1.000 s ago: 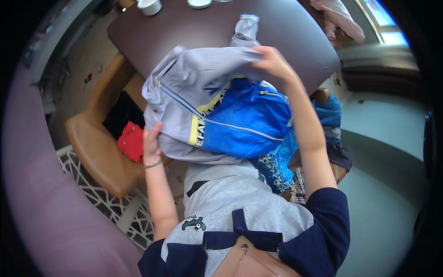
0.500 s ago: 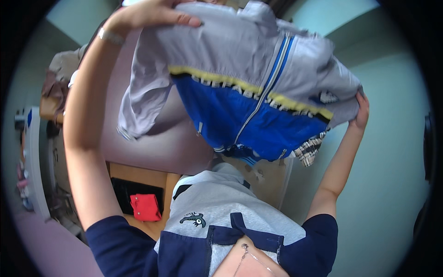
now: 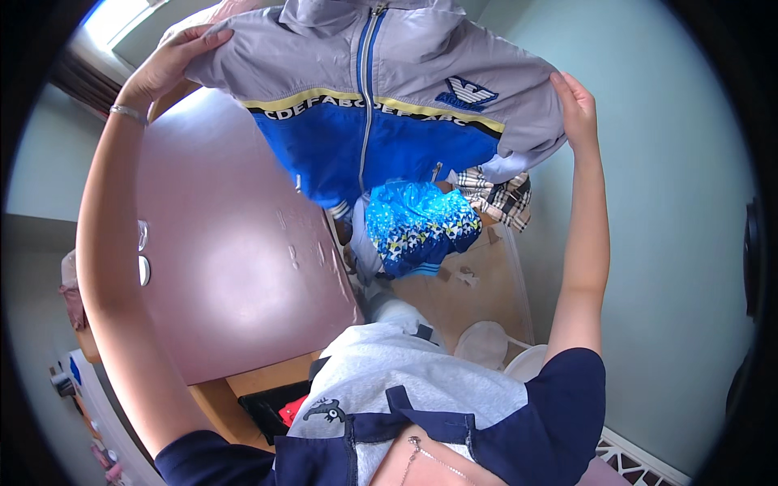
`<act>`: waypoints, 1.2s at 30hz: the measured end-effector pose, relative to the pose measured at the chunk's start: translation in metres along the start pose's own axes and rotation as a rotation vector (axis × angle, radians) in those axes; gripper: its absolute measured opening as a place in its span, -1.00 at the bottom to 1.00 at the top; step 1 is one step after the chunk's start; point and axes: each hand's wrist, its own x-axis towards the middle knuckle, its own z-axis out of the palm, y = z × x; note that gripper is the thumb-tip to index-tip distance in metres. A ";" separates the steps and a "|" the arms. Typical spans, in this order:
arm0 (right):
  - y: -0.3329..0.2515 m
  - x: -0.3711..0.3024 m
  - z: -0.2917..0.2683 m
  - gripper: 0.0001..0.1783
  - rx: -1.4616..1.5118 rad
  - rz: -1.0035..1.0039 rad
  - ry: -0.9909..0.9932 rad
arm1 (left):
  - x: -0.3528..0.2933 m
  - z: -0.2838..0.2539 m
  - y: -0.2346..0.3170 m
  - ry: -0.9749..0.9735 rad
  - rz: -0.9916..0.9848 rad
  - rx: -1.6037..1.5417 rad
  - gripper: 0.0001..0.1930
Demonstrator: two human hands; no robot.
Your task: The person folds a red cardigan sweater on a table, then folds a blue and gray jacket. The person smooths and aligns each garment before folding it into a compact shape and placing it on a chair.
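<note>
A person holds up a grey and blue zip-front windbreaker jacket with a yellow band across the chest (image 3: 381,97), spread wide and facing the camera, high in the head view above a dark reddish-brown counter (image 3: 235,267). The left hand (image 3: 170,61), a thin silver bracelet (image 3: 128,112) at its wrist, has its grip closed over the jacket's shoulder at the upper left, fingers curled over the grey fabric. The right hand (image 3: 577,109) grips the opposite shoulder and sleeve at the upper right, fingers wrapped round the edge of the cloth; how tightly the fabric is pinched behind it cannot be told. The jacket hangs upright with its zip closed down the middle, clear of the counter, its blue lower half partly covering a bright blue patterned garment (image 3: 417,227) below it. Just beside that garment, to the right, lies a beige plaid cloth (image 3: 498,194). Nearer the person, low in the frame, a white round object (image 3: 482,344) sits on a tan surface (image 3: 470,300). A red item (image 3: 293,411) rests in a dark-lined space under the counter's near edge.
</note>
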 end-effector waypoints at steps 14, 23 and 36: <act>-0.019 -0.019 -0.001 -0.72 0.099 -0.095 -0.196 | 0.011 -0.029 -0.019 -0.082 -0.086 0.154 -0.55; -0.028 -0.040 -0.004 -0.87 -0.209 -0.349 0.191 | -0.012 0.003 -0.025 -0.170 0.057 0.033 -0.66; 0.022 -0.029 -0.012 -0.73 0.180 0.087 -0.257 | 0.015 0.057 -0.017 -0.200 0.102 0.578 -0.69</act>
